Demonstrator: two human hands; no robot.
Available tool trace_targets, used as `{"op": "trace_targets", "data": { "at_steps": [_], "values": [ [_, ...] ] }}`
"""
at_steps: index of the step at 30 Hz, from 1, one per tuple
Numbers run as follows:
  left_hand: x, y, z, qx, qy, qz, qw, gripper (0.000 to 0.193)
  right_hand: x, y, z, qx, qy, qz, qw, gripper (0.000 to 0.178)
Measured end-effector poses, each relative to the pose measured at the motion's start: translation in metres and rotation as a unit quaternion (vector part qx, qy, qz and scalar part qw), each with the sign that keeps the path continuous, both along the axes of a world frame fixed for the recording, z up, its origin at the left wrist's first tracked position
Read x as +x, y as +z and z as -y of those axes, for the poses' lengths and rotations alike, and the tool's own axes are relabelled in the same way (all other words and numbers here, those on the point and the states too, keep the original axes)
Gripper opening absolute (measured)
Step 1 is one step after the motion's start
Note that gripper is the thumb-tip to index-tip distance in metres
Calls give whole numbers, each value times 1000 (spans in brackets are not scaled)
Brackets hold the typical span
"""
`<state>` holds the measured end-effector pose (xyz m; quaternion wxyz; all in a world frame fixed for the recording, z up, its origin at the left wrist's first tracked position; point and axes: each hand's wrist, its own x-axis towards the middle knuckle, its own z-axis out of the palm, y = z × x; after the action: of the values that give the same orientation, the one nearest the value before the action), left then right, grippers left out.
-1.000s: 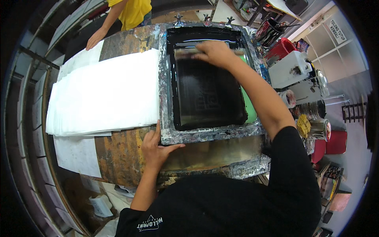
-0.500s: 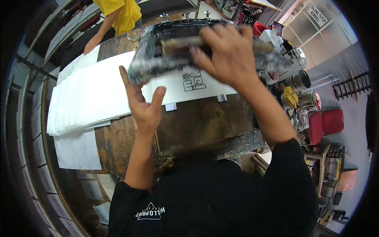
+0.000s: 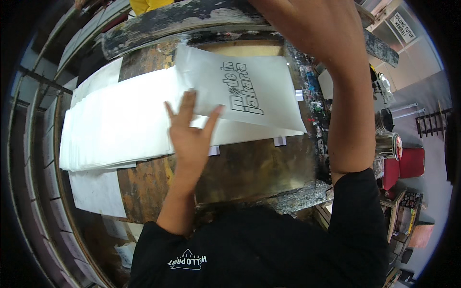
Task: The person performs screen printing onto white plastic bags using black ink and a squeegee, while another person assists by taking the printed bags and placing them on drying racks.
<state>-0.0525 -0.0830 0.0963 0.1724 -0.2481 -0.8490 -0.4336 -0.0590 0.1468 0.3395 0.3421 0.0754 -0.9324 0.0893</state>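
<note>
A white translucent sheet [image 3: 276, 96] with black printed lettering curves up off the white sheets beneath it. My left hand [image 3: 185, 141] is at this sheet's left part, fingers and thumb spread apart; whether the fingertips pinch it cannot be made out. At the top edge of the view, my right hand [image 3: 307, 24] reaches up beside the raised, ink-stained screen-printing frame [image 3: 192, 18]. Its fingers are cut off by the picture's edge, so their grip is hidden. A large stack of white sheets [image 3: 115, 120] lies left of my left hand.
Small light tabs [image 3: 280, 141] sit along the near side of the sheets on the brown worktable [image 3: 249, 168]. Metal racks [image 3: 43, 158] stand at the left. Cans [image 3: 388, 145] and a red chair [image 3: 412, 162] are at the right. A person in yellow [image 3: 144, 6] is beyond the frame.
The screen frame has swung up and away, uncovering the printed sheet, which now bends upward. My right hand has risen toward the top edge. My left hand has moved slightly right and nearer me.
</note>
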Motion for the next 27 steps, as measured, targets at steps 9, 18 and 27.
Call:
{"op": "trace_targets", "data": {
  "at_steps": [9, 18, 27],
  "values": [
    [-38, -8, 137, -155, 319, 41, 934, 50, 32, 10, 11, 49, -49, 90, 994, 69],
    [56, -92, -102, -293, -148, -58, 943, 56, 33, -5, 8, 79, -45, 43, 995, 73],
    [48, -109, -109, -286, -169, -78, 940, 58, 22, 3, 11, 77, -81, 90, 990, 65]
  ]
}}
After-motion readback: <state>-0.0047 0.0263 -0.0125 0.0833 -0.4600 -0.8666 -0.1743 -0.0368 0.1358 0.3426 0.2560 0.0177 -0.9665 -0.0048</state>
